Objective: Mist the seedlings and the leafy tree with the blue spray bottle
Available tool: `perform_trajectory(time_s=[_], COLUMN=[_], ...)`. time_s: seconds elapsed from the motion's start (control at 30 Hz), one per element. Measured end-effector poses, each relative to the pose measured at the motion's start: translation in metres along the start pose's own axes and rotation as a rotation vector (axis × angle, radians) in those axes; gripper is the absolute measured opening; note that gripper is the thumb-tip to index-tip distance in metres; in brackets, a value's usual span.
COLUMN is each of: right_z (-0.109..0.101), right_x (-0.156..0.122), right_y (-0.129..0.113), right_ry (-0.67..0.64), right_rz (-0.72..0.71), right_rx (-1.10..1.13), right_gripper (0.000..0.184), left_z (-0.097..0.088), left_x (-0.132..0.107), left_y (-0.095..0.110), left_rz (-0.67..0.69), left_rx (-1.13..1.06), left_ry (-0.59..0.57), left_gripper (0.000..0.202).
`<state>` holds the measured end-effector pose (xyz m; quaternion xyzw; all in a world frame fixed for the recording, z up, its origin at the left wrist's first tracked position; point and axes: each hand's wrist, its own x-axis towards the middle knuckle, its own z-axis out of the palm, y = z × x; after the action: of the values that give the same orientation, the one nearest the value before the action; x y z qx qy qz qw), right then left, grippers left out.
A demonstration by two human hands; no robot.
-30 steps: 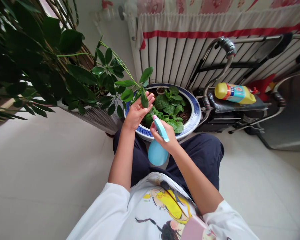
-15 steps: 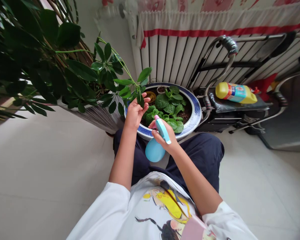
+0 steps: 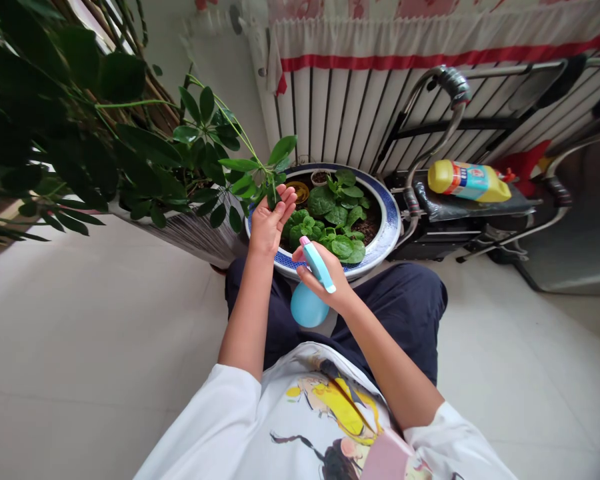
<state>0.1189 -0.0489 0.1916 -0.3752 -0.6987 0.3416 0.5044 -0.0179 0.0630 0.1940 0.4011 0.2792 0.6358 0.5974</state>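
My right hand (image 3: 336, 280) is wrapped round a spray bottle (image 3: 309, 305) with a round blue body, a light blue trigger head and a pink nozzle. The nozzle points away from me, toward the planting pot. Palm up, my left hand (image 3: 268, 228) has its fingers stretched out beneath the leaf tips of an overhanging branch (image 3: 260, 175); whether skin and leaf touch, I cannot tell. Both hands are over the near left side of a round pot (image 3: 391, 223) with a blue and white rim. Low, broad-leaved green plants (image 3: 336, 215) grow in its dark soil.
A large leafy plant (image 3: 125, 143) fills the upper left. Behind the pot stands a white radiator (image 3: 325, 113) under a red-edged curtain (image 3: 405, 50). To the right, a metal-framed walker (image 3: 457, 120) carries a yellow bottle (image 3: 467, 180) lying on its seat.
My left hand has turned slightly, so more of its palm and thumb shows and the leaf covers less of it. The spray bottle's head has shifted a little left, still in my right hand.
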Motion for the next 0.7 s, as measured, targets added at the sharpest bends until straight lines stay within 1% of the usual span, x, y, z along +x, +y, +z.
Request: perform_trajectory(time_s=[0.13,0.27,0.37,0.43,0.53,0.7], right_z=[0.001,0.003,0.004,0.004,0.004,0.005], right_x=[0.0,-0.001,-0.001,-0.001,-0.002,-0.003], right_y=[0.002,0.003,0.003,0.003,0.002,0.0], right_ry=[0.007,0.01,0.003,0.002,0.001,-0.003], right_rz=[0.001,0.009,-0.003,-0.013,-0.007,-0.002], right_rx=[-0.008,-0.005,-0.002,-0.002,-0.012,-0.021], right_gripper=[0.013,0.015,0.015,0.016,0.016,0.013], left_z=[0.0,0.003,0.003,0.001,0.001,0.004], left_x=[-0.005,-0.005,-0.004,-0.002,0.0,0.003], left_y=[0.004,0.007,0.007,0.007,0.011,0.016], left_rz=[0.0,-0.014,-0.027,-0.022,-0.027,-0.052], left_rx=[0.022,0.03,0.031,0.018,-0.013,-0.035], left_ry=[-0.101,-0.135,-0.064,-0.002,0.037,0.063], left_gripper=[0.039,0.05,0.049,0.041,0.032,0.048])
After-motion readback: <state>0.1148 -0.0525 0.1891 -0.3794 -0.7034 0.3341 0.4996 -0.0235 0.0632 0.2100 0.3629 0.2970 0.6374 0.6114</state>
